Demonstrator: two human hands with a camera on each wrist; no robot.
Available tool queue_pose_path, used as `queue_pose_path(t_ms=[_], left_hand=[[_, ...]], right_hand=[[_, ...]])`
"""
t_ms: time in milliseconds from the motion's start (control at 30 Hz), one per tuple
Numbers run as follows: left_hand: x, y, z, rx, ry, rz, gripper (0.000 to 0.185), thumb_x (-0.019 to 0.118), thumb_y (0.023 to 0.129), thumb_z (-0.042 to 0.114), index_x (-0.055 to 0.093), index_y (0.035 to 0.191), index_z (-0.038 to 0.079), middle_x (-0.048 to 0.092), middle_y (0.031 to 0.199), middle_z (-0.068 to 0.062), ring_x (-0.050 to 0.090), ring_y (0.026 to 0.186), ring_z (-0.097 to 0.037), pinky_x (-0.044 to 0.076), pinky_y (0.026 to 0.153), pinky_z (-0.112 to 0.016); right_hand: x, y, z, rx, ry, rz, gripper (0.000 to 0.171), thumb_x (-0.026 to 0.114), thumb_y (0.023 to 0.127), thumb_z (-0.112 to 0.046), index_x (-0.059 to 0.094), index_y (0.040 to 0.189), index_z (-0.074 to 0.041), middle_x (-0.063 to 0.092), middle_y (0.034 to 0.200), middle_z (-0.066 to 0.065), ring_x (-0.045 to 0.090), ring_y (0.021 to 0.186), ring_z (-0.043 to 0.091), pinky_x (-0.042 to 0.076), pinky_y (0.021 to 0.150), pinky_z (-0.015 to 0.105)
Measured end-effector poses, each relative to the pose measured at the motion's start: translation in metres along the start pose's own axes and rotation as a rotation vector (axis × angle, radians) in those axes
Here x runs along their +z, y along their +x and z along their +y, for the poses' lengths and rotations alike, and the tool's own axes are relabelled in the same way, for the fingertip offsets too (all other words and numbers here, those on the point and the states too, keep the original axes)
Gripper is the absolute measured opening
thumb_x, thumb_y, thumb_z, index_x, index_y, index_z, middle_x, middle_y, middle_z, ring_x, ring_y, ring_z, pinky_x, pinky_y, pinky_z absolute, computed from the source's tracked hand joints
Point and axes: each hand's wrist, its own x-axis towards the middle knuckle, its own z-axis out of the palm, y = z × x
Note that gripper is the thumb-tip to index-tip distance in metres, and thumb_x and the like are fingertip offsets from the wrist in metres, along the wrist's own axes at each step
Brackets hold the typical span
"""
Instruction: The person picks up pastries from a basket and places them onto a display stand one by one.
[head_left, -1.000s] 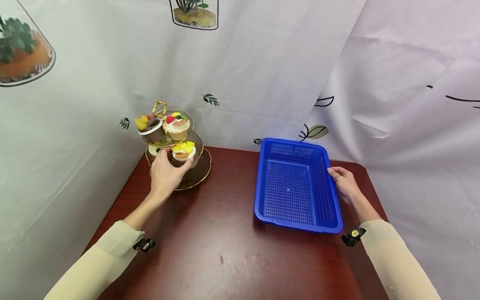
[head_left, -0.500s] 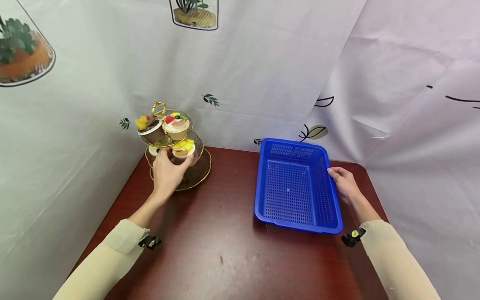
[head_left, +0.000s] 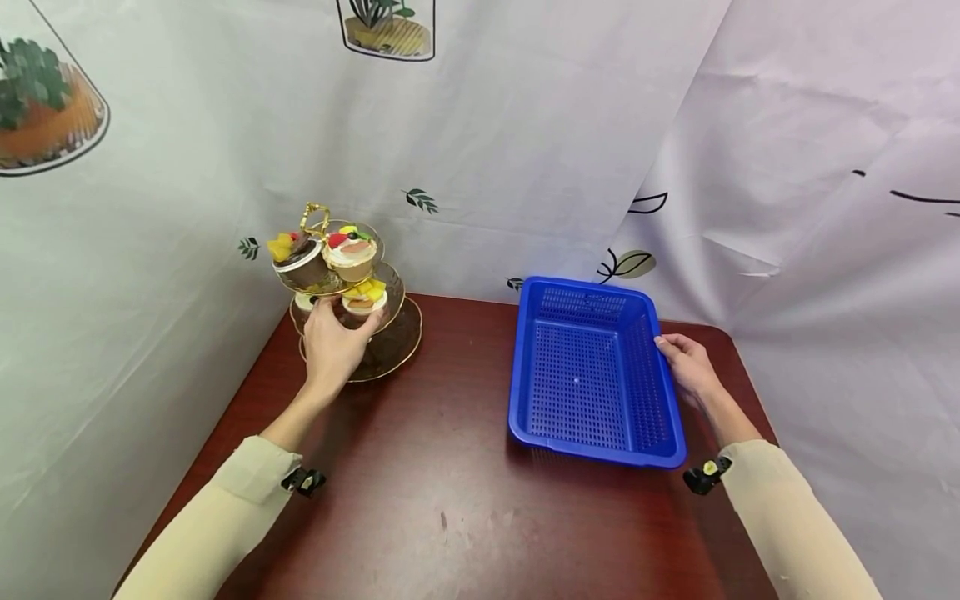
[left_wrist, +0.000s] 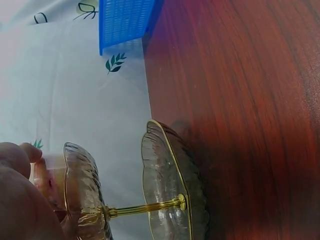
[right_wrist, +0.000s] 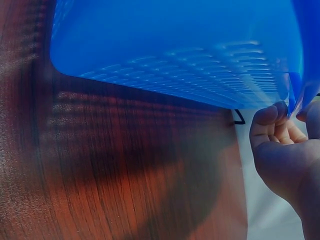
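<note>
In the head view my left hand (head_left: 333, 343) has its thumb and fingers around a cupcake (head_left: 366, 298) topped with yellow fruit pieces. That cupcake is at the middle tier of a glass cake stand (head_left: 396, 348) with gold rims, at the table's far left. The left wrist view shows the hand (left_wrist: 22, 192) beside the stand's middle tier (left_wrist: 82, 175), with the cupcake partly hidden by the fingers. My right hand (head_left: 688, 367) grips the right rim of a blue perforated plastic basket (head_left: 592, 454); its fingers curl under the rim in the right wrist view.
The top tier carries a chocolate cupcake (head_left: 302, 260) and a cream one with fruit (head_left: 351, 252). Another cupcake (head_left: 303, 302) is partly hidden behind my left hand. The stand rises to a gold handle (head_left: 315, 218). A hanging cloth (head_left: 480, 167) borders the dark red table (head_left: 450, 467).
My left forearm and cuff have swung a little to the right while the fingers stay at the cupcake. The stand's top has shifted slightly left. My right hand and the basket look unchanged.
</note>
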Motion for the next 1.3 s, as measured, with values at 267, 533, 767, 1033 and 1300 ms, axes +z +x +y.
queue_pose_path(t_ms=[267, 533, 767, 1033, 1300], left_hand=[[0.003, 0.001, -0.004, 0.015, 0.001, -0.001, 0.07, 0.084, 0.088, 0.041, 0.061, 0.136, -0.005, 0.064, 0.133, -0.026, 0.056, 0.13, -0.045, 0.042, 0.109, -0.058], [0.004, 0.003, -0.004, 0.088, 0.011, 0.02, 0.064, 0.085, 0.088, 0.037, 0.064, 0.129, -0.008, 0.066, 0.126, -0.028, 0.058, 0.125, -0.048, 0.043, 0.107, -0.059], [0.006, 0.004, -0.01, 0.12, 0.042, 0.024, 0.064, 0.085, 0.088, 0.039, 0.065, 0.127, -0.008, 0.067, 0.124, -0.029, 0.059, 0.122, -0.05, 0.045, 0.103, -0.062], [0.002, 0.007, -0.012, 0.105, 0.08, 0.007, 0.063, 0.084, 0.088, 0.047, 0.068, 0.127, 0.0, 0.07, 0.128, -0.022, 0.064, 0.121, -0.047, 0.05, 0.095, -0.065], [-0.004, 0.006, -0.01, 0.122, 0.089, -0.027, 0.063, 0.085, 0.089, 0.043, 0.066, 0.127, -0.004, 0.069, 0.126, -0.026, 0.063, 0.121, -0.049, 0.048, 0.1, -0.063]], right_hand=[[-0.006, 0.013, 0.017, 0.012, 0.004, 0.021, 0.016, 0.056, 0.111, -0.018, 0.061, 0.112, -0.003, 0.066, 0.084, -0.007, 0.064, 0.073, 0.007, 0.055, 0.063, 0.024], [-0.01, 0.021, 0.03, -0.011, 0.0, 0.034, 0.019, 0.058, 0.111, -0.024, 0.062, 0.113, -0.006, 0.066, 0.084, -0.01, 0.063, 0.073, 0.005, 0.054, 0.062, 0.022], [-0.005, 0.012, 0.017, -0.007, 0.019, 0.032, 0.022, 0.058, 0.11, -0.018, 0.06, 0.115, 0.004, 0.066, 0.082, -0.007, 0.063, 0.071, 0.006, 0.054, 0.061, 0.023], [0.0, 0.001, 0.002, -0.001, 0.026, 0.023, 0.023, 0.056, 0.11, -0.013, 0.057, 0.115, 0.01, 0.066, 0.082, -0.004, 0.064, 0.07, 0.008, 0.055, 0.061, 0.024], [0.001, 0.001, 0.003, -0.001, 0.028, 0.027, 0.022, 0.057, 0.11, -0.013, 0.058, 0.115, 0.009, 0.067, 0.082, -0.004, 0.064, 0.071, 0.008, 0.055, 0.062, 0.024]])
